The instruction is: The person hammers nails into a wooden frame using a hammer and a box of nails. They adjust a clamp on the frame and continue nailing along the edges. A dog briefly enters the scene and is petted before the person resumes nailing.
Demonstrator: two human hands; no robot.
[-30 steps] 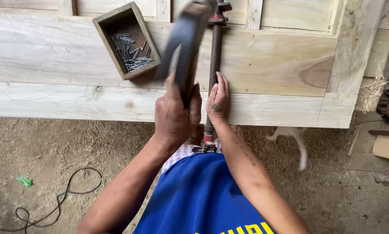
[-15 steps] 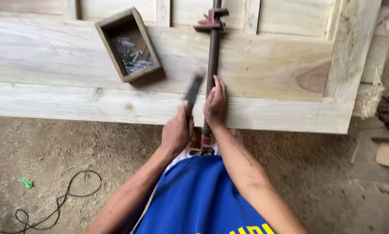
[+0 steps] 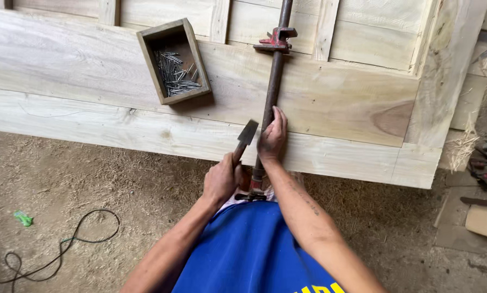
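Note:
My left hand [image 3: 222, 179] grips the handle of a hammer [image 3: 248, 132], whose dark head hovers just above the pale lower board of a large wooden panel [image 3: 336, 108]. My right hand [image 3: 272, 140] lies on the same board with its fingers together, pressed against a rusty bar clamp [image 3: 273, 81] that runs up across the panel. The hammer head is a finger's width to the left of that hand. Whatever my right fingers pinch is hidden.
A small open wooden box [image 3: 148, 68] holding several nails sits on the panel at upper left. On the dirt floor lie a black cable [image 3: 64, 249] and a green scrap [image 3: 23, 218]. Tools [image 3: 485, 168] and a board offcut [image 3: 485, 220] lie at the right edge.
The hammer was raised high a second ago and has swung down to the board beside my right hand. My right hand has stayed against the bar clamp.

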